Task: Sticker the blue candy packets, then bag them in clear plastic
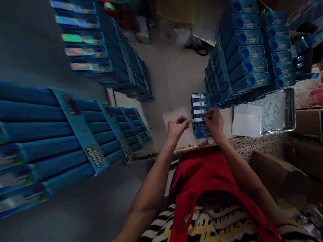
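Observation:
A stack of blue boxes (pixel 202 135) stands near the table's front edge, between my two hands. Shiny silvery stickers (pixel 199 104) lie across the ends of its upper boxes. Over a box lower in the stack, a small pale sticker strip (pixel 195 120) stretches between my fingers. My left hand (pixel 178 128) is closed in a pinch at the strip's left end. From the other side, my right hand (pixel 214 124) pinches around the right end, its fingertips close against the box ends and partly hiding them.
Tall stacks of blue boxes rise at far left (pixel 45 117), back left (pixel 121 60) and right (pixel 242 60). A metal tray (pixel 280 129) with small bits and a white sheet (pixel 246 121) sits right. Black-handled scissors (pixel 202 50) lie at the back; a cardboard box (pixel 275 178) stands lower right.

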Motion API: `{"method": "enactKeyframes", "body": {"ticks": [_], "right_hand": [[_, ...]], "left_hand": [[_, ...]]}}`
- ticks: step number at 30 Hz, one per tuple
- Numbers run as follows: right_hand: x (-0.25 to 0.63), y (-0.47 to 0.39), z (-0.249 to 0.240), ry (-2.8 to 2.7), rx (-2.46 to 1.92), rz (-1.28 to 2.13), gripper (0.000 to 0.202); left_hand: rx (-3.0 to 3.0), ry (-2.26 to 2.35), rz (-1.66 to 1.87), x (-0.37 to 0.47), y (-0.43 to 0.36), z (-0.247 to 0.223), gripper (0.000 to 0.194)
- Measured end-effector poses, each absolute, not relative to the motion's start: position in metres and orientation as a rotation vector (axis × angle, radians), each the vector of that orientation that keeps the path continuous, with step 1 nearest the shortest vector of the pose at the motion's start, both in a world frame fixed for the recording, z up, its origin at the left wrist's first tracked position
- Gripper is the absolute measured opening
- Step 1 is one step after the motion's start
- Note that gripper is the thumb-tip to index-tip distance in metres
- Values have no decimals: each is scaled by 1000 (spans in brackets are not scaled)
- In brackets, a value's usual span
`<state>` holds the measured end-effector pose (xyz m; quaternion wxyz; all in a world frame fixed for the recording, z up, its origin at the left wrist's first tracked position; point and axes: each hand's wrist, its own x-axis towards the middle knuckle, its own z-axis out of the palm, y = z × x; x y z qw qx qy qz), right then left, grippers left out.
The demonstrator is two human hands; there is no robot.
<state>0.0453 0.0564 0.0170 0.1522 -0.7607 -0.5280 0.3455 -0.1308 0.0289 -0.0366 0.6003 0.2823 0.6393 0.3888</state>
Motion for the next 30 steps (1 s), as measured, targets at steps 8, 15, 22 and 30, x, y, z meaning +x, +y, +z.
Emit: {"method": "enactKeyframes", "body": {"ticks": [8,15,22,30], "right_hand": [[49,55,5,-1495,-2244,948,40],[58,64,-3,-1460,-2201,1217,48],[73,35,-18,-1589,-1897,1226,38],[304,6,-44,-1109,-2401,493,31]], "left_hand": [[432,1390,773,-131,33,-60,34],[296,1424,660,-133,38,-82,42],[169,1708,886,-115,-15,-111,40],[479,1444,441,11,-116,-127,50]]}}
